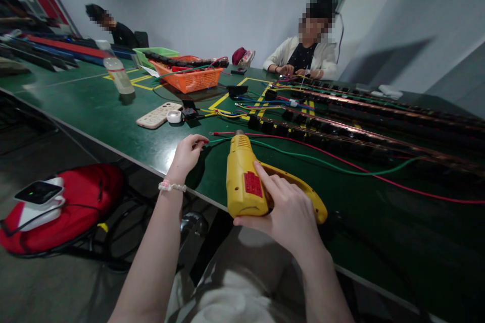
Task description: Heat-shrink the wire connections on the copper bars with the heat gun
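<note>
My right hand point(286, 209) grips a yellow heat gun point(246, 176) with a red label, its nozzle pointing away from me over the green table point(94, 106). Just left of the nozzle, my left hand point(187, 154) pinches the red-tipped end of a green wire point(326, 164). A red wire point(379, 176) runs alongside the green one toward the right. A beaded bracelet sits on my left wrist.
Long dark strips with copper rails point(379, 121) and coloured wires lie across the table. An orange basket point(189, 78), a green basket point(155, 53), a bottle point(119, 75), a remote control point(159, 114) and a tape roll point(174, 116) stand further back. Two people sit beyond. A red bag point(71, 202) lies on the floor.
</note>
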{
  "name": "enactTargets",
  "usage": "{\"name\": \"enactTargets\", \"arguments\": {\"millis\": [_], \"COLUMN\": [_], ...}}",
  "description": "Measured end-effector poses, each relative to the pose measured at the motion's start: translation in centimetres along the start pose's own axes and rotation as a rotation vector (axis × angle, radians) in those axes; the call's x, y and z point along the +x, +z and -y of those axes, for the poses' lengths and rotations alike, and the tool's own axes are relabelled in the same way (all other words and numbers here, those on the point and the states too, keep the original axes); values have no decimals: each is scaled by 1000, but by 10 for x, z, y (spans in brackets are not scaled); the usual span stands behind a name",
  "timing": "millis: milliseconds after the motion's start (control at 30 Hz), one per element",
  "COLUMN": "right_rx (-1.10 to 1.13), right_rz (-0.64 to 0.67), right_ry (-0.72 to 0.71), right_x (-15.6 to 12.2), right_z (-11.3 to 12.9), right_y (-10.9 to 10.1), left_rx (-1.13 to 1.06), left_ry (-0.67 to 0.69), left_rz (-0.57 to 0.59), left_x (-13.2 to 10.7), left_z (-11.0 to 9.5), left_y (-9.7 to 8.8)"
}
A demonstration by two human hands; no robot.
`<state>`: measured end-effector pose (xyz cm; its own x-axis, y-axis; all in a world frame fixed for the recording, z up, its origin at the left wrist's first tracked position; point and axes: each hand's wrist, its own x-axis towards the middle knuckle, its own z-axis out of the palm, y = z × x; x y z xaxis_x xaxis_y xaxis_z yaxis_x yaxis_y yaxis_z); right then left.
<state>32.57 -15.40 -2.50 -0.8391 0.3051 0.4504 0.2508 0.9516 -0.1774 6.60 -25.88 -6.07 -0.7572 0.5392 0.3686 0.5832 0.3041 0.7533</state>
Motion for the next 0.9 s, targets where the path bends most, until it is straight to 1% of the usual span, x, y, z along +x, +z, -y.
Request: {"name": "enactTargets", "arguments": {"millis": [100,200,333,400,467,533,600,633,700,767,800,900], "right_rx": [-61,-106,-142,-150,-139,-143,-186,-211,-219,-170,-143,-95], "right_rz": [-26,-39,-60,-73,-93,-120,-148,-159,-174,-180,-182,-181], "right_ry": [46,92,92,51,-1,-15,30,60,110,139,151,173], "right_x": [-7,-20,-41,-54,-68,-82,-94,-99,-105,-106,-106,-104], "right_z": [-18,-35,-56,-68,-81,-94,-105,-109,-115,-118,-118,-119], "right_y": [-7,-16,-30,-37,-45,-52,-57,-59,-62,-64,-64,-64], "left_rx": [-6,34,110,196,329,479,589,594,544,480,454,417], "left_ry": [-30,-54,-58,-60,-52,-54,-67,-62,-12,75,131,299], "left_rz": [10,8,-18,-23,7,31,20,21,77,140,167,194], "left_x": [-1,-1,0,0,-1,0,3,6,18,35,45,78], "left_z": [-3,-5,-7,-9,-11,-13,-14,-14,-17,-23,-27,-37], "left_y": [-2,-2,-3,-5,-9,-15,-21,-23,-23,-16,-10,19]}}
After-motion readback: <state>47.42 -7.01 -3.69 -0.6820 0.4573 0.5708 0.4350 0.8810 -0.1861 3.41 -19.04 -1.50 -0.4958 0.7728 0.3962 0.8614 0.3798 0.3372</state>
